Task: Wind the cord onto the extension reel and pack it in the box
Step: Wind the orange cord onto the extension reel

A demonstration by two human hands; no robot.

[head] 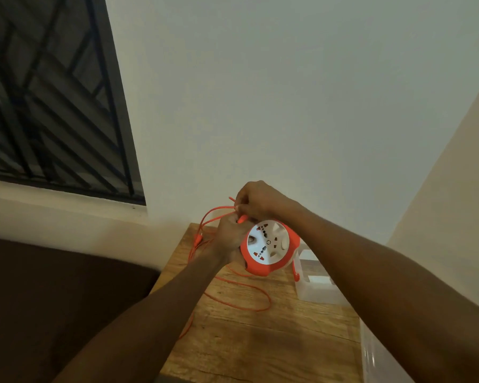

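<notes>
Two hands meet at the round orange-and-white plastic extension reel (pixel 268 247), raised over the wooden table (pixel 260 341): I see my left hand (pixel 228 239) gripping its left rim, my right hand (pixel 256 201) pinching the thin orange cord (pixel 241 295) just above it; slack trails below-left.

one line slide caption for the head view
Left hand holds the orange reel while right hand pinches the cord.

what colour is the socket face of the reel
White, ringed by an orange housing; the extension reel shows best, and only, in the head view.
</notes>
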